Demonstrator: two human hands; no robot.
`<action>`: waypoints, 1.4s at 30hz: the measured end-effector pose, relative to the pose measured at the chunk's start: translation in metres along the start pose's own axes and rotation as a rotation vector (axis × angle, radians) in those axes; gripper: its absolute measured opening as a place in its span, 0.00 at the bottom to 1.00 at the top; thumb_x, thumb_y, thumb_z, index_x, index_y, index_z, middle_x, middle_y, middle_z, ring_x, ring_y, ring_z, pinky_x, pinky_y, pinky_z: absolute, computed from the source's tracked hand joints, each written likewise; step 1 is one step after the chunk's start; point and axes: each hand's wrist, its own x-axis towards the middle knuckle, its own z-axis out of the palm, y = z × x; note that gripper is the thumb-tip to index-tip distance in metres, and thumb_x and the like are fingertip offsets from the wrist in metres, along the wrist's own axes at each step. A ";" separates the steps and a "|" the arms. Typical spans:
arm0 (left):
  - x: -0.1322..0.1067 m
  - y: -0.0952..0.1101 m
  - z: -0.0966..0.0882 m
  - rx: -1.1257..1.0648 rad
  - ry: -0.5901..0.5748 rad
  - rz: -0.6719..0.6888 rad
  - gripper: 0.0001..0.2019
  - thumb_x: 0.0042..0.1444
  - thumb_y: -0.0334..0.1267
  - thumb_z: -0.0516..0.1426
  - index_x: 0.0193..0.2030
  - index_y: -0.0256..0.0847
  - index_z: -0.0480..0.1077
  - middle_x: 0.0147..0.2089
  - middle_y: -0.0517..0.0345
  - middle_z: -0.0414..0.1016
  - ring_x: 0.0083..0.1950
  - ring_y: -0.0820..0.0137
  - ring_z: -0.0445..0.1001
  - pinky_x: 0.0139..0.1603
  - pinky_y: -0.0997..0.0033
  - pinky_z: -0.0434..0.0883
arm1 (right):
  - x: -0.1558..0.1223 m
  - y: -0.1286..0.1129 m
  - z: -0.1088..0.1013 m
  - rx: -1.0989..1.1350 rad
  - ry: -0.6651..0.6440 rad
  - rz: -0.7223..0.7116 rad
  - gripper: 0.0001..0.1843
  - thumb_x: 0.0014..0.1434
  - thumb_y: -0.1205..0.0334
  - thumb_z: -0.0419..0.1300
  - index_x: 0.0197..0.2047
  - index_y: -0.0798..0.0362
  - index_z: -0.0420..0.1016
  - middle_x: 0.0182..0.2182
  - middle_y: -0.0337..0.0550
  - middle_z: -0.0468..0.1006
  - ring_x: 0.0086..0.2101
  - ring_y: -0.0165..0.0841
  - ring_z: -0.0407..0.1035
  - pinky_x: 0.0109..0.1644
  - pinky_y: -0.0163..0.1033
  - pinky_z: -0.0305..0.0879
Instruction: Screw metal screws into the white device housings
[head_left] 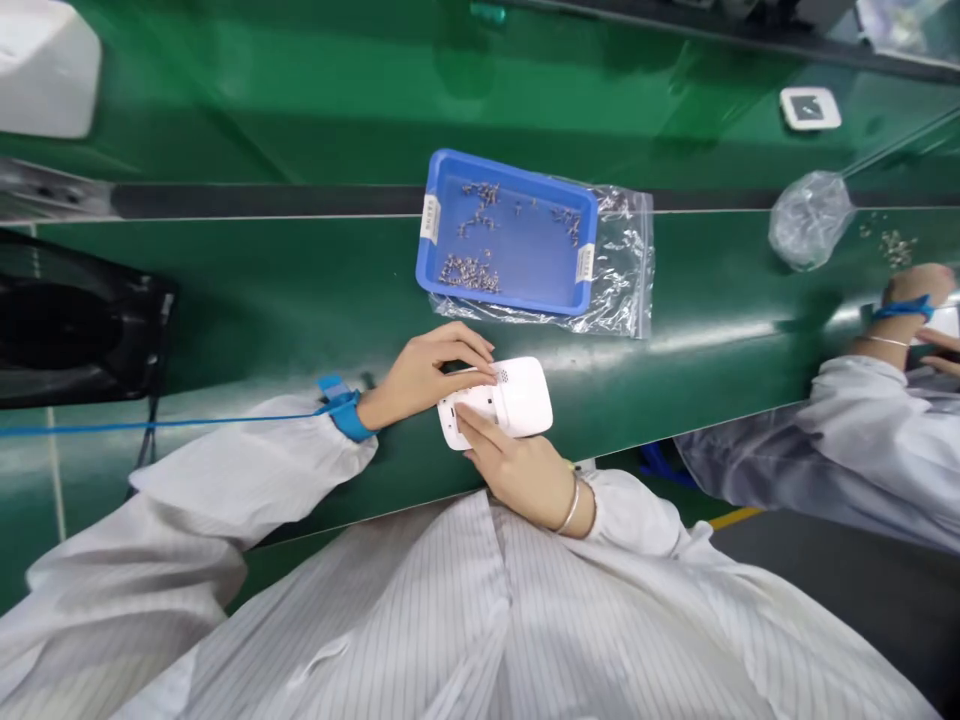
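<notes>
A white device sits near the six-o'clock edge of the worktop. The left hand, from nine o'clock, and right hand, from five, touch it, perhaps steadying it; any grip is unclear. At twelve, a blue tray corrals metal bits.

No wording is legible. Two labels stand on the blue tray, which lies toward 12 o'clock from the centre of the view: one white label at the tray's 9 o'clock, a second white label between its 3 and 4 o'clock. Both bear dark print, too small to decipher. Toward 2 o'clock, marks on a square white-edged object are likewise unreadable.
</notes>
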 end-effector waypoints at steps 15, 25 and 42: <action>-0.018 -0.010 -0.014 0.180 -0.168 0.064 0.09 0.61 0.45 0.59 0.38 0.44 0.77 0.49 0.53 0.76 0.60 0.60 0.71 0.59 0.59 0.70 | 0.003 0.006 0.002 0.096 0.051 0.014 0.26 0.71 0.58 0.38 0.69 0.51 0.57 0.68 0.41 0.58 0.47 0.32 0.73 0.27 0.34 0.70; -0.024 -0.005 -0.013 0.231 -0.168 -0.085 0.10 0.62 0.46 0.58 0.42 0.44 0.76 0.49 0.54 0.76 0.52 0.65 0.75 0.56 0.64 0.73 | 0.002 0.004 0.000 0.129 -0.013 0.014 0.29 0.71 0.54 0.36 0.70 0.53 0.53 0.70 0.44 0.51 0.42 0.33 0.75 0.29 0.38 0.73; -0.022 0.005 -0.001 0.253 -0.205 -0.274 0.23 0.65 0.50 0.51 0.63 0.47 0.67 0.53 0.54 0.76 0.54 0.62 0.70 0.54 0.64 0.70 | -0.001 0.029 -0.068 0.356 0.134 -0.080 0.19 0.69 0.53 0.49 0.54 0.51 0.74 0.57 0.43 0.74 0.35 0.30 0.76 0.29 0.34 0.71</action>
